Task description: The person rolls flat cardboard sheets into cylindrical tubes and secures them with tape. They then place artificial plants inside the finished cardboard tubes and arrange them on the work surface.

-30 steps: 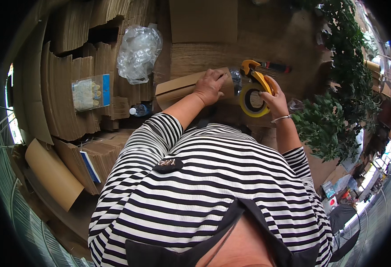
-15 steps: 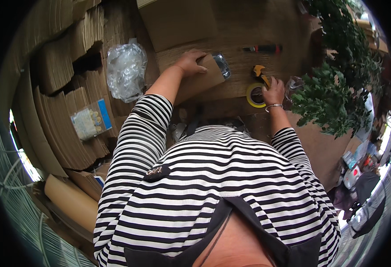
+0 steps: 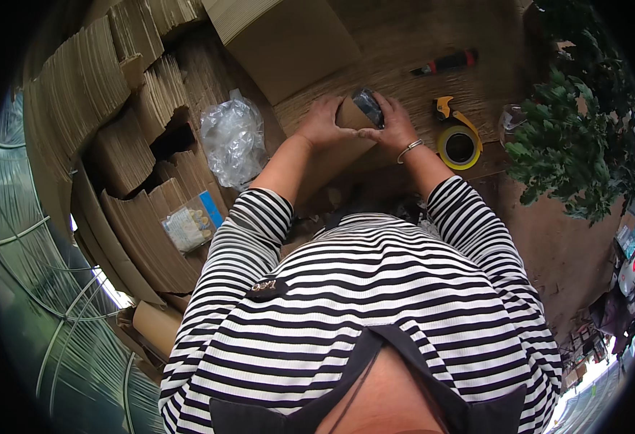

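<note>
Both hands are closed around a brown cardboard wrap [image 3: 351, 116] at the middle of the wooden table. From its far end shows a dark, shiny plastic-covered item [image 3: 367, 102], whose kind I cannot make out. My left hand [image 3: 323, 124] grips the left side of the wrap, and my right hand [image 3: 397, 129] presses the right side, thumbs close together at the near edge. Just right of my right hand lies a tape dispenser [image 3: 444, 108] with a yellow-rimmed roll of tape [image 3: 440, 153]. Farther back rests a red and black tool [image 3: 453, 62] with a dark tip.
Stacked flat cardboard [image 3: 86, 79] fills the left side, with a crumpled clear plastic bag [image 3: 232, 141] beside it. A small clear packet with a blue strip [image 3: 211, 209] lies on the cardboard. A large cardboard sheet [image 3: 295, 50] is behind. Leafy green branches [image 3: 563, 145] hang at right.
My right hand has let go of the tape dispenser and moved left onto the cardboard wrap. My left hand still holds the wrap, now tilted more upright. The whole view has shifted.
</note>
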The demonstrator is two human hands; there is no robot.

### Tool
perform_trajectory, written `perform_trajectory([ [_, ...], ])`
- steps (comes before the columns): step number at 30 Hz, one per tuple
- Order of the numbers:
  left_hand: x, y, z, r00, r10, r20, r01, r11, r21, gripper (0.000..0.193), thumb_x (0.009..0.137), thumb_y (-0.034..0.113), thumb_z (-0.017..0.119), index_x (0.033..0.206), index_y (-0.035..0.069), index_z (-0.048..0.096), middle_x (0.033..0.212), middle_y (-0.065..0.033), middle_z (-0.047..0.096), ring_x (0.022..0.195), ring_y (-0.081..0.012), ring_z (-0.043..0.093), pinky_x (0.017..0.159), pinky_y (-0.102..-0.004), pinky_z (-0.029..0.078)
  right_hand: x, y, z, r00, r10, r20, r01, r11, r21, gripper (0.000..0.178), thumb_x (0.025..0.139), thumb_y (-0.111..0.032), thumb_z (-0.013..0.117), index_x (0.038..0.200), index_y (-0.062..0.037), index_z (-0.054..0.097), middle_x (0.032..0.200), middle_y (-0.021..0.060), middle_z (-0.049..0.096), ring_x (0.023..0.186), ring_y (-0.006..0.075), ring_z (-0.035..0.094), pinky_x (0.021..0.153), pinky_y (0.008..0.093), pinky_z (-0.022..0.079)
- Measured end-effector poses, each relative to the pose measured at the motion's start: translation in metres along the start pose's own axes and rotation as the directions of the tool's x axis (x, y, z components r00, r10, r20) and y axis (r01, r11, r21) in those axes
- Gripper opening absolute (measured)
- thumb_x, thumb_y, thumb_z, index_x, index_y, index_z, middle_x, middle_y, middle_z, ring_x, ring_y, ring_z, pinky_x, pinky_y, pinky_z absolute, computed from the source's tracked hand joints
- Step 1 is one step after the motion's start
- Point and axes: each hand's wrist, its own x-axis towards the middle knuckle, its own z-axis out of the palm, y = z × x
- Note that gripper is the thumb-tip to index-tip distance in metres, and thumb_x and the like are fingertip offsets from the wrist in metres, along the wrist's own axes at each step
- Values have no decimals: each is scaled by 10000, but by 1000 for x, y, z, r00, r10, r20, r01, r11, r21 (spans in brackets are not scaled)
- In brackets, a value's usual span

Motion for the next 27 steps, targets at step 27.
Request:
perform_trajectory([
  [27,19,-54,-19,903,-229,364,425,603,-675,737,730,183,832,1383,-3,546,1271,-116,645,1173,-230,598,1054,-352,439,58,3,14,990,-16,-142,56,958,281,562,918,-465,657,1303,-55,636,1299,196,623,1206,346,592,1028,414,469],
])
